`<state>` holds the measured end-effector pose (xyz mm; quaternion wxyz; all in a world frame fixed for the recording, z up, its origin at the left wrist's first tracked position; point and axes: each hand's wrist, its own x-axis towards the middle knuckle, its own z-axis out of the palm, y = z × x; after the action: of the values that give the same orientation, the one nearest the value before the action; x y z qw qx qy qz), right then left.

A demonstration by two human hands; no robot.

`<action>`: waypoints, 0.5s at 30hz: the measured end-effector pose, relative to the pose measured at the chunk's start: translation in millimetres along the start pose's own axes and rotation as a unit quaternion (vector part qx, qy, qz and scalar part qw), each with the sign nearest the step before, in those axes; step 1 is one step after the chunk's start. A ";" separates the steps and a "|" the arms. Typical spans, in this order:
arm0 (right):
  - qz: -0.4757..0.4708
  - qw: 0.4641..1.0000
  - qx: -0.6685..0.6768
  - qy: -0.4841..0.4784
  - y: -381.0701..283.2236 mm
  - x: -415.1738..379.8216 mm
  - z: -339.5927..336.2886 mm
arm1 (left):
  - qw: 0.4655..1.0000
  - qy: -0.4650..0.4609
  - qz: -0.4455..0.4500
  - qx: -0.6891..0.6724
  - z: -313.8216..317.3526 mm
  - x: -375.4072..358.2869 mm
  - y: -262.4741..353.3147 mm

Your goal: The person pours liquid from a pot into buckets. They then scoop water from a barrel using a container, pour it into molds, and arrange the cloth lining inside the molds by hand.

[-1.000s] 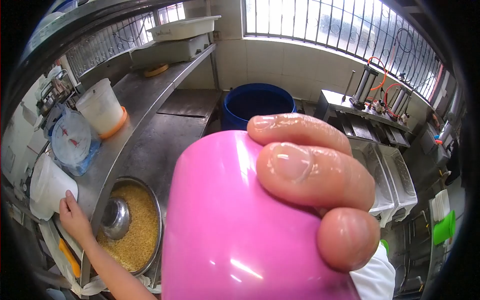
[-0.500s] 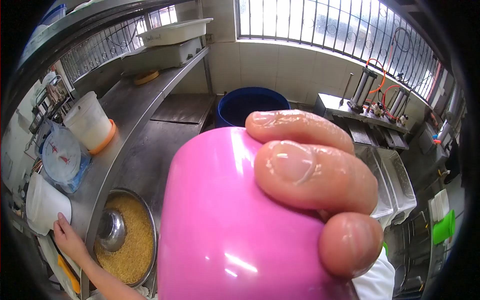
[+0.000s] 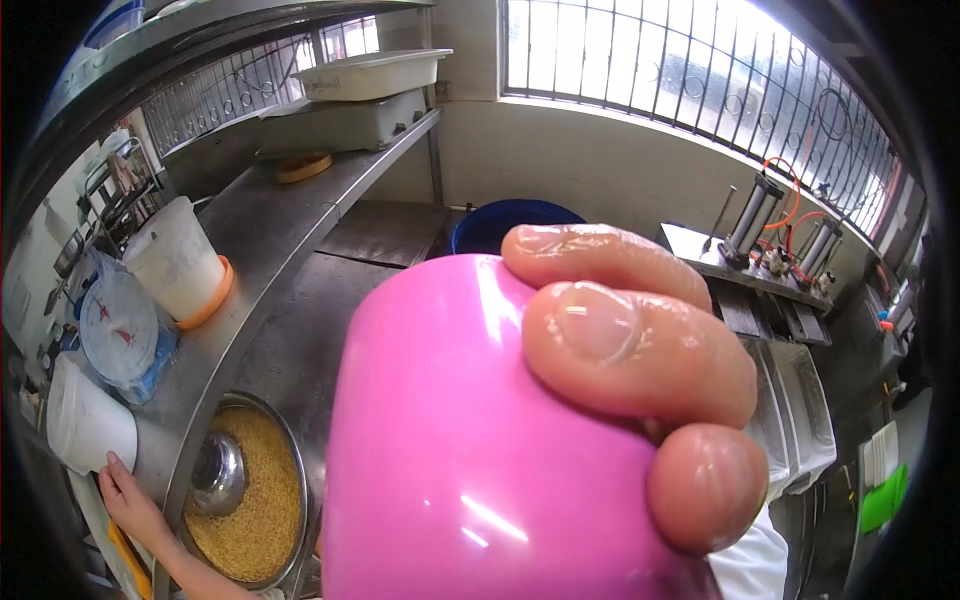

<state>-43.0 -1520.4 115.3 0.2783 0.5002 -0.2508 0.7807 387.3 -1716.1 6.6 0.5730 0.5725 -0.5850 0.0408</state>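
A glossy pink cup point(image 3: 460, 430), very close to the camera, fills the middle of the head view. My right hand point(image 3: 645, 345) is wrapped round its right side, with wet-looking fingers; the thumb and what the cup contains are hidden. At the lower left, my left hand point(image 3: 135, 510) has its fingers extended, the tips against the lower edge of a white tub point(image 3: 92, 415). Beside that hand stands a metal basin point(image 3: 303, 470) of yellow grain-like bits point(image 3: 262, 505), with a shiny metal bowl point(image 3: 218, 475) lying on them.
A steel shelf point(image 3: 262, 215) holds a scale in plastic point(image 3: 122, 330), a clear bucket point(image 3: 172, 250) and stacked trays point(image 3: 370, 75). Behind the cup is a blue barrel point(image 3: 490, 228). Machinery with cylinders point(image 3: 752, 222) stands right, above white crates point(image 3: 800, 410).
The view has shifted slightly, so the background sits a little lower and further right. Both hands keep their places, the right on the pink cup and the left at the tub.
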 end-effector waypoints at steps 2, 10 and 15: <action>0.018 1.000 0.007 0.023 11.5 -5.3 6.3 | 0.999 0.034 -0.010 0.013 2.9 -1.8 1.6; 0.065 0.969 0.077 -0.225 89.6 -10.7 -35.8 | 0.997 0.066 -0.034 0.024 2.9 -7.9 1.8; -0.033 0.932 0.138 -0.334 165.3 -40.7 -27.6 | 0.994 0.061 -0.054 0.066 -0.6 -7.8 3.0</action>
<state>-160.0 -1628.2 48.8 0.1325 0.7736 -0.2027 0.5856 383.1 -1709.8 3.1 0.5702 0.6361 -0.5130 0.0836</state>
